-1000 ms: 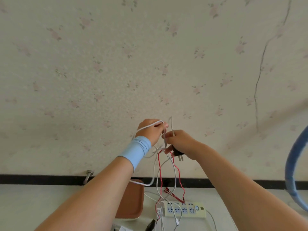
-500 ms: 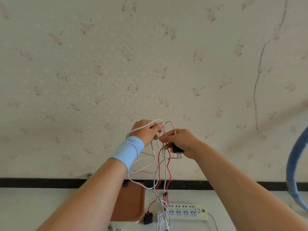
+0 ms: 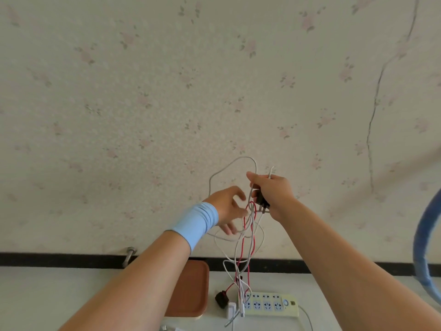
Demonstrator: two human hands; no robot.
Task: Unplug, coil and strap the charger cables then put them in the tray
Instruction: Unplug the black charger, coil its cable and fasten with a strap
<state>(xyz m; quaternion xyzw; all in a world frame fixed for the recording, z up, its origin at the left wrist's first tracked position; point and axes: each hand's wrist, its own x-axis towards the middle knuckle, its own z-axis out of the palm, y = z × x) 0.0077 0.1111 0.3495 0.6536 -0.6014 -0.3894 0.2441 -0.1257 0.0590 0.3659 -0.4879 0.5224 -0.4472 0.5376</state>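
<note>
My right hand [image 3: 272, 192] is raised in front of the wall and grips a black charger plug [image 3: 262, 202] together with a grey-white cable [image 3: 235, 163] that loops above it. Tangled white cables [image 3: 238, 237] and a red cable [image 3: 253, 237] hang from that hand down to the table. My left hand [image 3: 229, 209], with a light blue wristband, is spread just left of the hanging cables and holds nothing. Below, a brown tray [image 3: 191, 290] lies on the table beside a white power strip [image 3: 272, 304]. A second black plug [image 3: 221, 299] dangles near the strip.
A white adapter [image 3: 231, 309] sits at the left end of the power strip. A blue curved tube [image 3: 422, 237] stands at the right edge. A metal bolt [image 3: 128, 254] sticks out of the wall by the black baseboard.
My left hand has let go of the white cable loop and opened, dropping lower. My right hand has lifted the plug and cables up and to the right.
</note>
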